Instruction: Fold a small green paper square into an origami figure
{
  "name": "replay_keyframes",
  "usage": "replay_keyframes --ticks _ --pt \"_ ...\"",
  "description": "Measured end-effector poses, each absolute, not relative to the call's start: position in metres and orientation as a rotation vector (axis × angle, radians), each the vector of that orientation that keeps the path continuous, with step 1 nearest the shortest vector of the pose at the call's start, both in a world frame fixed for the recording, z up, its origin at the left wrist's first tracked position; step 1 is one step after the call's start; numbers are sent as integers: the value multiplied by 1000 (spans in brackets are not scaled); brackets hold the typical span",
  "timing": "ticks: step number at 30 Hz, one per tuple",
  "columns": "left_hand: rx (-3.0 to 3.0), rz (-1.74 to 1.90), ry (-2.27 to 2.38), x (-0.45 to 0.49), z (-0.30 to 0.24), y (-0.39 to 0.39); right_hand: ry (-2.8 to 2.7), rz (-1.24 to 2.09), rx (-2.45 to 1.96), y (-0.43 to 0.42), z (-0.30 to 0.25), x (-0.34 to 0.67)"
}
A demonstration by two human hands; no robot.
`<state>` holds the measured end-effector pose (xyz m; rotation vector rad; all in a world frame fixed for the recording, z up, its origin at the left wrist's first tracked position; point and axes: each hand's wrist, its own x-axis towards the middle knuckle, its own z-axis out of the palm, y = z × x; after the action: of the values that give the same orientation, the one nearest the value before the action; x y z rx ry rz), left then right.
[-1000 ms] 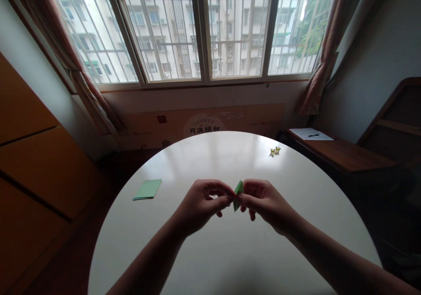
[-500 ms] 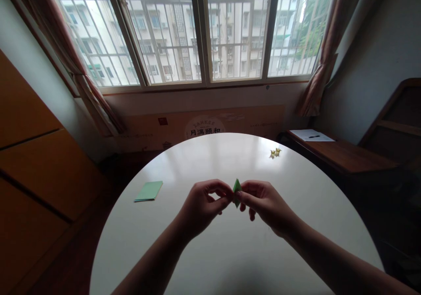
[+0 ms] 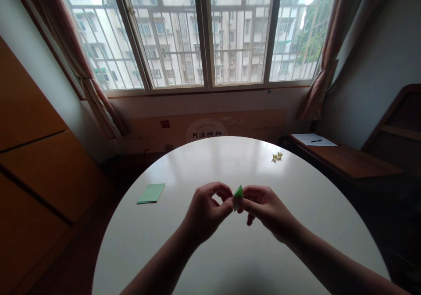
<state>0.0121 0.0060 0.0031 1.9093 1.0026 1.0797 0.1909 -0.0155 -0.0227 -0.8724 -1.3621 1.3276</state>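
Observation:
A small piece of folded green paper point(image 3: 238, 192) is held above the white round table point(image 3: 210, 260), between my two hands. My left hand point(image 3: 212, 205) pinches its left edge with thumb and fingertips. From the other side, my right hand point(image 3: 261, 203) grips it between thumb and index finger, the other fingers curled below. The paper stands tilted, one point up and one down; the fingertips hide part of it. To the left on the table lies a stack of square light-green paper point(image 3: 151, 193).
Two small yellowish folded figures point(image 3: 277, 156) stand at the table's far right. A brown side table point(image 3: 365, 163) with a white sheet point(image 3: 314, 140) and a pen is beyond the right edge. Orange-brown cabinets point(image 3: 36, 189) are on the left, a barred window point(image 3: 174, 36) ahead.
The folded paper has turned in my fingers, so a wider green face shows and its tip leans right. My hands stay close together; the whole view has shifted slightly.

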Motion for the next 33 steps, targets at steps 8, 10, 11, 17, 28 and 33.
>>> replay_keyframes --ticks 8,10,11,17,28,33 --pt "1895 1079 1002 12 2 7 -1335 1337 -889 -13 -27 193" --pt "1817 1053 964 12 3 8 -1305 1349 -896 -12 -27 193" --pt "1748 1038 941 12 4 8 -1293 1362 -897 -12 -26 193" --pt "1337 986 887 8 10 13 -1225 1498 -874 -14 -22 194" --pt "1199 834 739 9 6 14 -1215 1621 -737 -17 -21 194" --pt "1203 829 708 8 4 15 -1208 1624 -718 -17 -21 195"
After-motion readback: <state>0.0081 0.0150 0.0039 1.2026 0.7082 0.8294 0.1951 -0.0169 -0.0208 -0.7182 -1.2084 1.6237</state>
